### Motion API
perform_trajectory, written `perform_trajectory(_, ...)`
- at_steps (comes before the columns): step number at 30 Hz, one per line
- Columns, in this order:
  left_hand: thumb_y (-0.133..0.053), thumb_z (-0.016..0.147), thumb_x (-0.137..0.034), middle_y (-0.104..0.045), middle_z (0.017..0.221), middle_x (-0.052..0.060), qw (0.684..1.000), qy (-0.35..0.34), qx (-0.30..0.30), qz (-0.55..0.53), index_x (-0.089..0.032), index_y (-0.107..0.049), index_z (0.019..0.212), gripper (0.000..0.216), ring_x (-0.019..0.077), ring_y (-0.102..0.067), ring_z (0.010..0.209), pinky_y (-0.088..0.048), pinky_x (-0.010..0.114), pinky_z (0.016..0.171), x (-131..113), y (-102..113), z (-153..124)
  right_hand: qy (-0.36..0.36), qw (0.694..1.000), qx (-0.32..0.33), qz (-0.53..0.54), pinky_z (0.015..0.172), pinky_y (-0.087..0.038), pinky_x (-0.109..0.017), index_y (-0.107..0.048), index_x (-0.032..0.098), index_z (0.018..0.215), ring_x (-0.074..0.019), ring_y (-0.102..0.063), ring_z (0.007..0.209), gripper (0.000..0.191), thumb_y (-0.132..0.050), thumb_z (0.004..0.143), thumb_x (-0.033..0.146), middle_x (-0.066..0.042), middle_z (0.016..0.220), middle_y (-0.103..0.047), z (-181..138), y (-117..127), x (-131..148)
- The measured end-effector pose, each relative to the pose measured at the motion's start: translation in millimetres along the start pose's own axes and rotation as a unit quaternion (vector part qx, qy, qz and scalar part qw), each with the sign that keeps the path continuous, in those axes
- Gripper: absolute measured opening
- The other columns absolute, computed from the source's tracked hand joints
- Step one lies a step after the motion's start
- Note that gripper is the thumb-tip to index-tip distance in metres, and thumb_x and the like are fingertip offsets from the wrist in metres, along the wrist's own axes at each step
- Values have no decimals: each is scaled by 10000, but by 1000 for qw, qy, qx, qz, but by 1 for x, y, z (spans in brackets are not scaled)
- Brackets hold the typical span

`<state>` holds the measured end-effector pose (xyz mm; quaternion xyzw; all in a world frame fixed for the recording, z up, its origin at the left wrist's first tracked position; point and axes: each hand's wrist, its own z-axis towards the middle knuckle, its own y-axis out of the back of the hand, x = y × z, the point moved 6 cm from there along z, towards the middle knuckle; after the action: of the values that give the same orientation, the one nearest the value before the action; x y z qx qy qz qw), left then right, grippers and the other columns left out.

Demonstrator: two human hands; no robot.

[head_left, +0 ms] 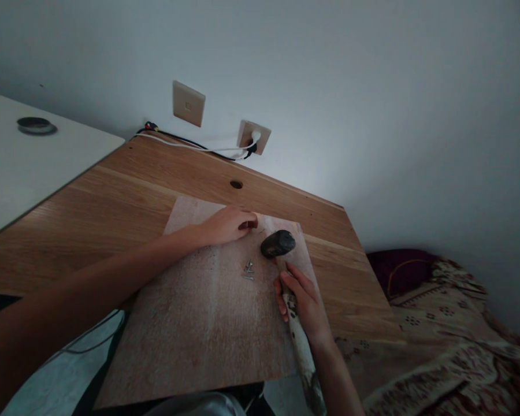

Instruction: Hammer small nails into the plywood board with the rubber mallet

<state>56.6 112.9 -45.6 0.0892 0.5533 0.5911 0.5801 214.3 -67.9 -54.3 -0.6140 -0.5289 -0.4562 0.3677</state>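
Right hand (304,303) fingers clamped on black-headed wooden-handled hammer (278,244); left hand (227,224) fingers pinched together near far edge of thin brown board (190,323), w/ small metal nails (248,269) between.

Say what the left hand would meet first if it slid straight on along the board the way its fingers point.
Probably the dark hammer head: the left hand points right across the board, and the head lies just beyond its fingertips. Depth is unclear; it might pass just behind it.

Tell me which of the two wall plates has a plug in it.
The right-hand wall plate, lower on the wall, holds a white plug with cables. The left plate has none.
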Motion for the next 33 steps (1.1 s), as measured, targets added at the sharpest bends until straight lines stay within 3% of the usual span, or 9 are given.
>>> perform_trajectory(5, -669, 889, -116, -752, 993, 82, 1000, -12, -9, -8, -180, -740, 930, 104, 238, -713, 985, -536, 371, 891, 0, -2, 2, 7, 1000, -4, -9, 278, -355, -215, -585, 221, 755, -83, -447, 357, 437, -792, 792, 604, 48, 631, -569, 2, -4, 7)
perform_trajectory(10, -684, 877, -90, -778, 979, 73, 997, 48, -8, -57, -171, -692, 1207, 340, 226, -731, 931, -544, 372, 896, 2, -1, 2, 57, 998, -9, 4, 292, -355, -222, -613, 232, 833, -86, -435, 367, 329, -744, 832, 534, 56, 637, -559, 11, -19, 35)
perform_trajectory(13, -681, 863, -83, -769, 939, 57, 993, 72, -4, -88, -164, -650, 1266, 412, 213, -725, 871, -545, 355, 858, 4, -1, 2, 80, 997, 15, -2, 307, -357, -221, -619, 231, 840, -89, -447, 374, 297, -719, 859, 510, 49, 630, -574, 23, -31, 48)
perform_trajectory(20, -729, 714, -135, -651, 1125, 104, 997, 61, -33, -44, -160, -625, 1062, 364, 270, -646, 1037, -531, 393, 899, -4, 16, -8, 68, 996, 49, -30, 318, -399, -224, -609, 219, 840, -93, -483, 388, 374, -754, 828, 564, 46, 656, -591, 24, -37, 47)
perform_trajectory(23, -703, 777, -182, -636, 1116, 84, 997, -11, 50, -63, -185, -649, 988, 218, 253, -643, 1028, -525, 380, 919, -28, 18, -17, 62, 998, 26, -12, 305, -378, -223, -615, 220, 865, -86, -463, 373, 394, -755, 840, 588, 40, 679, -606, 9, -24, 38)
perform_trajectory(27, -707, 823, -146, -692, 1156, 52, 972, -125, 172, -99, -230, -704, 951, 153, 251, -647, 1153, -499, 349, 1011, -61, 11, -30, 29, 999, 29, -26, 313, -391, -230, -615, 222, 804, -100, -455, 366, 434, -735, 860, 636, 38, 592, -574, -6, -11, 19)
perform_trajectory(33, -691, 851, -106, -724, 1002, 41, 973, -114, 171, -103, -202, -708, 847, 97, 212, -677, 1046, -506, 314, 932, -60, 1, -29, 18, 1000, 1, -25, 319, -398, -233, -601, 226, 788, -107, -474, 382, 464, -730, 847, 668, 35, 608, -581, -10, -5, 4)
